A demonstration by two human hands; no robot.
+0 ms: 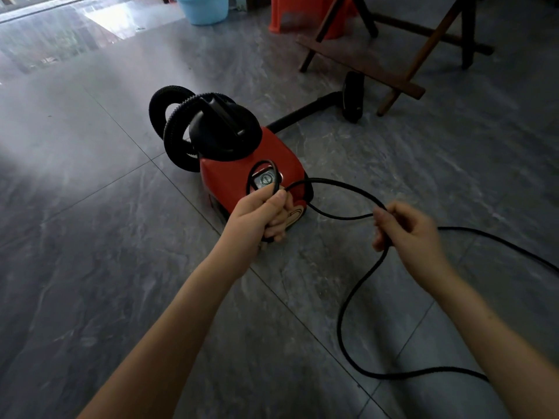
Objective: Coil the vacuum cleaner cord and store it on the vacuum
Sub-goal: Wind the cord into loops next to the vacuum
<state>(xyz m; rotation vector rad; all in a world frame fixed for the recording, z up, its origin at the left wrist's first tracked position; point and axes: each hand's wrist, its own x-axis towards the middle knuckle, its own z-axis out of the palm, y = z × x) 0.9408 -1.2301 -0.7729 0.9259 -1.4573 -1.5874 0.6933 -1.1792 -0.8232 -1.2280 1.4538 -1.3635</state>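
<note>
A red vacuum cleaner (230, 179) with a black top and handle stands on the grey tiled floor, its ribbed black hose (169, 128) looped at its left side. My left hand (260, 216) is shut on a small loop of the black cord, held just in front of the vacuum's switch panel. From there the cord (341, 192) arcs right to my right hand (408, 228), which pinches it. Below my right hand the cord hangs to the floor, curves near my right forearm, and another stretch runs off toward the right edge.
The vacuum's black tube and floor head (352, 95) lie behind it to the right, by a wooden folding-table frame (393, 77). A light blue bucket (201, 7) and an orange plastic stool (302, 16) stand at the back. Glossy floor tiles surround the vacuum.
</note>
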